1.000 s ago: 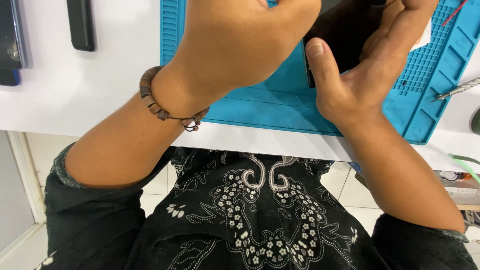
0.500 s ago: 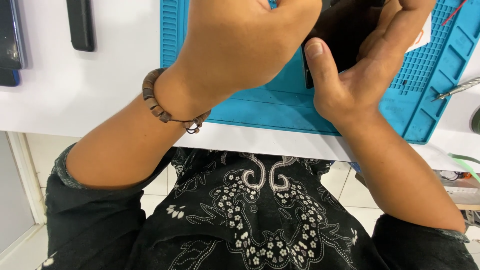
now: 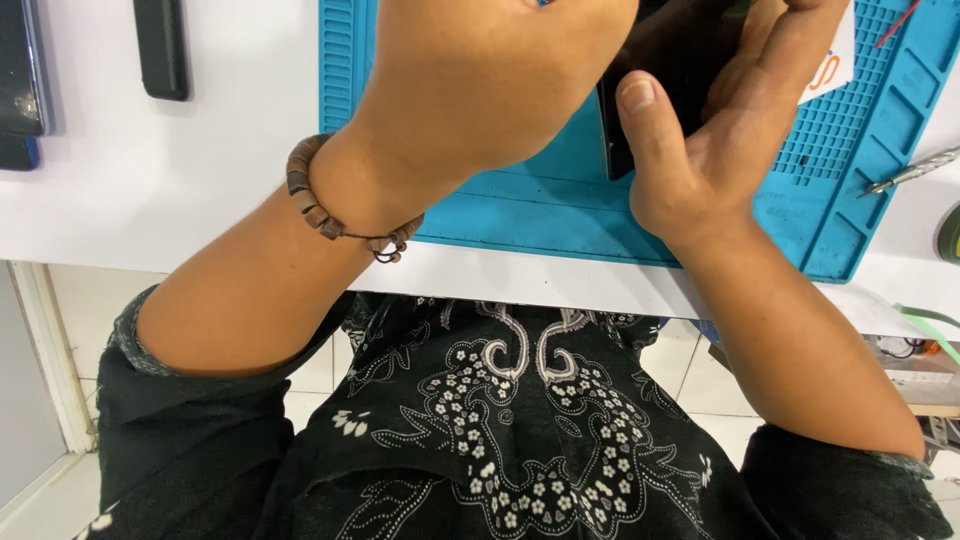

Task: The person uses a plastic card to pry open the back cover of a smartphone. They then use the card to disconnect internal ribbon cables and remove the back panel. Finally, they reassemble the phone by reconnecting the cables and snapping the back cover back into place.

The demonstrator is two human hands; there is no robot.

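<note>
My right hand (image 3: 720,140) grips a flat black phone (image 3: 665,70) over a blue work mat (image 3: 560,210), thumb along its left edge and fingers wrapped behind it. My left hand (image 3: 490,80), with a brown bead bracelet (image 3: 320,205) on the wrist, is curled over the phone's left side. Its fingers are hidden past the top of the view, so what they hold cannot be seen.
The mat lies on a white table (image 3: 160,190). Two dark phones (image 3: 162,48) (image 3: 20,75) lie at the far left. A metal tool (image 3: 915,170) rests by the mat's right edge. Below the table edge are my dark patterned shirt (image 3: 520,420) and a tiled floor.
Both hands and the phone have shifted very slightly; nothing was taken or let go.
</note>
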